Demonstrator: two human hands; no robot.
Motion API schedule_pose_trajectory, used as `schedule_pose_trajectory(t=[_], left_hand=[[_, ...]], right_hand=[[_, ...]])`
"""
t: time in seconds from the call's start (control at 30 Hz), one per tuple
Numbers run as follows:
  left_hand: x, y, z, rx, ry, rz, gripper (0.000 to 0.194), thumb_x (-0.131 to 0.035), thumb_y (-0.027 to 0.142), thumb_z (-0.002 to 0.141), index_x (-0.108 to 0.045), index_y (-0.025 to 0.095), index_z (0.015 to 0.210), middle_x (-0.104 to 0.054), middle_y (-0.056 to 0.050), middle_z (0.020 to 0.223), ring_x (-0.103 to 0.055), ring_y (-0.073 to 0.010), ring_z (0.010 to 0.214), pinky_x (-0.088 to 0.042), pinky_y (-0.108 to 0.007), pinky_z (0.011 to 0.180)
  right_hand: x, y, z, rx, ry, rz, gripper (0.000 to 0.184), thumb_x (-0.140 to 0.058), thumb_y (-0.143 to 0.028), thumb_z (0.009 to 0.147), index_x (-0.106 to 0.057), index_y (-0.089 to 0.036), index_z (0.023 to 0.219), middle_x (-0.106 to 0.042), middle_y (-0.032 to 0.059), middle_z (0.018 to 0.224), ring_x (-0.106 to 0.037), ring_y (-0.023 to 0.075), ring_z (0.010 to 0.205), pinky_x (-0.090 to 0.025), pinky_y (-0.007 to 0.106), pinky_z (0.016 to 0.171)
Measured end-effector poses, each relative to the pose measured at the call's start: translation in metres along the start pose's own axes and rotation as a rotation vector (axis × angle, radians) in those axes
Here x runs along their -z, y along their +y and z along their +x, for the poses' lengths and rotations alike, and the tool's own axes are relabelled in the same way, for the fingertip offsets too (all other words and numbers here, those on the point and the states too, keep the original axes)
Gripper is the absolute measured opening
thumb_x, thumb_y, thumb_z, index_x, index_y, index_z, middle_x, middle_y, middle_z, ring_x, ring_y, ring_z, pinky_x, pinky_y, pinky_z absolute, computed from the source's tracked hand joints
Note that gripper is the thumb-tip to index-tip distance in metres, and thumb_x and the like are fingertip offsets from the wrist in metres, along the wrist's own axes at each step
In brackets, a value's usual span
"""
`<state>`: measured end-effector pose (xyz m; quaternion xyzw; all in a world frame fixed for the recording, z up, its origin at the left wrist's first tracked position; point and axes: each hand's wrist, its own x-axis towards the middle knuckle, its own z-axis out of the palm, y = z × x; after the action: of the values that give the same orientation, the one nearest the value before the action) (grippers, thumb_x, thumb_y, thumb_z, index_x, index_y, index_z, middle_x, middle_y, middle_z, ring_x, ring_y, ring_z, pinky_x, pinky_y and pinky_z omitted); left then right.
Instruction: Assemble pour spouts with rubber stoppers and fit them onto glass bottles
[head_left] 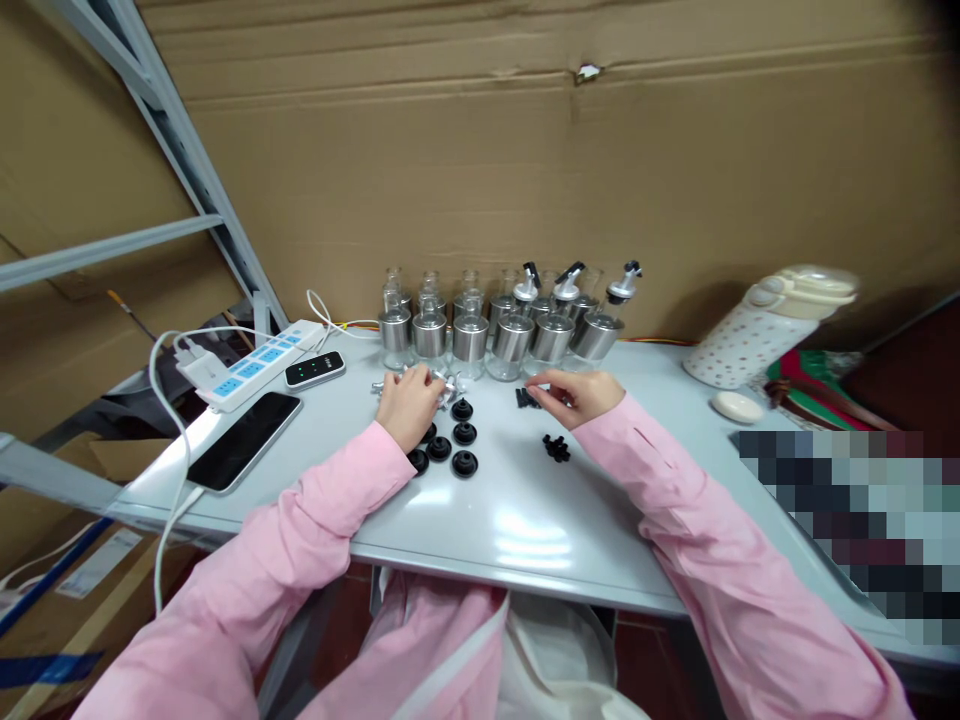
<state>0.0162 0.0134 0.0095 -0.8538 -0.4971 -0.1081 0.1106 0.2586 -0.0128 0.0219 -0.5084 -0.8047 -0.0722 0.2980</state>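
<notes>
My left hand [411, 408] reaches into a heap of small silver parts [451, 388], fingers bent down and closed; whatever they grip is hidden. Just in front of it on the table lie several round black stoppers [465, 432], a few partly covered by the hand. My right hand [576, 398] is closed in a pinch beside a small pile of black pieces [525, 398]; what sits between thumb and fingertip is too small to make out. Nearer me is a second cluster of tiny black parts [556, 448].
Glass bottles with steel sleeves [470, 338] stand in rows at the back; three carry pourer spouts [570, 282]. Left are a power strip [259, 362], a phone [246, 442] and a small black device [315, 370]. Right are a dotted flask [761, 330] and a white oval object [737, 407].
</notes>
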Motion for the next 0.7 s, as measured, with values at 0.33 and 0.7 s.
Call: schedule_pose_trajectory(t=[0.33,0.7], left_hand=[[0.009,0.007,-0.001,-0.195,0.445,-0.29,0.013,-0.042,0.021,0.089,-0.051,0.015,0.095,-0.057,-0.008,0.095,-0.055,-0.0179,0.086,-0.044,-0.032,0.078],[0.005,0.024,-0.011,-0.52,0.677,-0.569,0.01,-0.048,0.014,0.085,-0.044,0.016,0.095,-0.057,-0.01,0.095,-0.058,-0.0146,0.09,-0.051,-0.028,0.075]], right_hand=[[-0.01,0.004,-0.002,0.036,-0.028,0.016,0.022,-0.049,-0.031,0.081,-0.067,-0.019,0.081,-0.059,-0.0006,0.049,-0.051,0.0108,0.043,-0.037,0.022,0.048],[-0.009,-0.009,-0.003,0.155,0.074,0.113,0.029,-0.049,-0.042,0.084,-0.068,-0.022,0.093,-0.063,0.0001,0.054,-0.055,0.0103,0.046,-0.041,0.021,0.049]])
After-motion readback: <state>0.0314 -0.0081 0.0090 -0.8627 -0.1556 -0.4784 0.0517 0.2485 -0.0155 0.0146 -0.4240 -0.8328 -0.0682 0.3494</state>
